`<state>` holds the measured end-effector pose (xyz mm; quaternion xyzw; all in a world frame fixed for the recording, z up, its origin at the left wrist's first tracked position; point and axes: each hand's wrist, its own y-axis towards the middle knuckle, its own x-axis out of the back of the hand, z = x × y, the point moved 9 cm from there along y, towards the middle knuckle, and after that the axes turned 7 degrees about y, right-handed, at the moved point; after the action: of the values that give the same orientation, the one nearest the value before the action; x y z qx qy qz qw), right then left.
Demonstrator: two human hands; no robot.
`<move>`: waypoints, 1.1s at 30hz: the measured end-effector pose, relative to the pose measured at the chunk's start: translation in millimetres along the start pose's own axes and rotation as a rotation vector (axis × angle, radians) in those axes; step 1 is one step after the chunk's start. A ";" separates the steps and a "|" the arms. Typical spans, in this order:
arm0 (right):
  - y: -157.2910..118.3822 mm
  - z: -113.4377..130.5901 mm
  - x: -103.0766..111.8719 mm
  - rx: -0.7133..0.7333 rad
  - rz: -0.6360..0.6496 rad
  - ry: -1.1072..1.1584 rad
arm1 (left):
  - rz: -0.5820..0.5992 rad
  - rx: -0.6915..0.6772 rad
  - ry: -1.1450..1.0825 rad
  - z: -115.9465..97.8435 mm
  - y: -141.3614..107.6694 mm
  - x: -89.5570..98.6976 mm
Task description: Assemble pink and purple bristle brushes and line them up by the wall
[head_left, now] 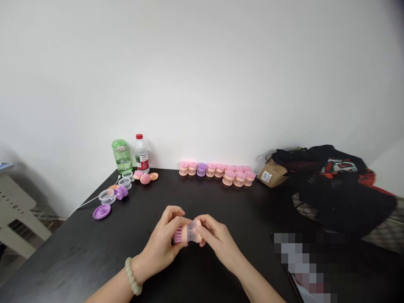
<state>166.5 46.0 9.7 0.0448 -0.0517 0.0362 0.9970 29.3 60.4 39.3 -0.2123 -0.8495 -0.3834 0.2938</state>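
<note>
Over the middle of a black table [88, 256], my left hand [160, 240] and my right hand [217, 242] together hold a small pink-bristled brush [187, 232]. Its body is clear plastic, and a peach-coloured piece shows at its right end. My left fingers wrap the bristle end, while my right fingers pinch the peach end. Parts of the brush are hidden behind my fingers. A pale green bead bracelet [132, 275] circles my left wrist.
Several assembled pink brushes [217, 173], one purple, line the far table edge. At back left stand a green bottle [122, 156] and water bottle [142, 155], with clear cups [106, 196] and purple parts [101, 211]. A cardboard parcel [272, 173] and dark bag [341, 198] lie right.
</note>
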 end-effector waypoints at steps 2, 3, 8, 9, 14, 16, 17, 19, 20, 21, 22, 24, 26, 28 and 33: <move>3.1 -8.2 1.2 -0.033 -0.012 0.005 | 0.014 0.017 0.025 2.4 1.0 -1.6; 4.8 -12.5 1.7 -0.051 -0.016 0.012 | 0.026 0.023 0.030 3.2 1.6 -3.0; 9.1 -25.3 3.0 -0.088 -0.031 -0.032 | 0.068 0.046 0.060 8.8 3.1 -10.2; 8.5 -22.2 4.3 -0.051 -0.048 -0.102 | 0.060 0.049 0.072 10.9 3.0 -10.5; -1.5 11.2 -7.9 0.319 -0.028 -0.457 | -0.026 0.055 0.135 26.5 1.0 -8.1; -0.9 12.4 -15.2 0.363 0.010 -0.491 | -0.049 0.058 0.159 32.9 0.2 -7.7; 1.3 10.8 -16.6 0.362 0.005 -0.501 | -0.056 0.060 0.170 35.6 0.0 -7.9; 8.4 5.2 -18.1 0.347 -0.021 -0.520 | -0.057 0.066 0.187 39.7 -0.4 -9.6; 12.7 1.4 -18.9 0.335 -0.033 -0.531 | -0.054 0.068 0.190 40.9 -0.6 -10.9; 17.4 -2.9 -19.6 0.321 -0.044 -0.544 | -0.049 0.066 0.189 41.4 -0.8 -12.3; 22.3 -7.8 -20.2 0.301 -0.052 -0.561 | -0.043 0.064 0.184 41.4 -1.1 -13.8; 32.3 -18.1 -19.7 0.255 -0.065 -0.605 | -0.028 0.068 0.164 41.1 -1.5 -16.7; 42.7 -26.9 -14.9 0.213 -0.084 -0.647 | -0.027 0.090 0.146 41.1 -1.7 -17.0; 54.1 -32.8 -2.1 0.177 -0.137 -0.674 | -0.039 0.118 0.136 41.0 -1.6 -14.5; 86.8 -43.7 62.7 0.022 -0.380 -0.752 | -0.086 0.144 0.162 40.8 -1.3 -3.6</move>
<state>226.4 140.5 -19.5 0.0744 -0.4024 -0.1665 0.8971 17.5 90.8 14.5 -0.1223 -0.8567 -0.3497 0.3590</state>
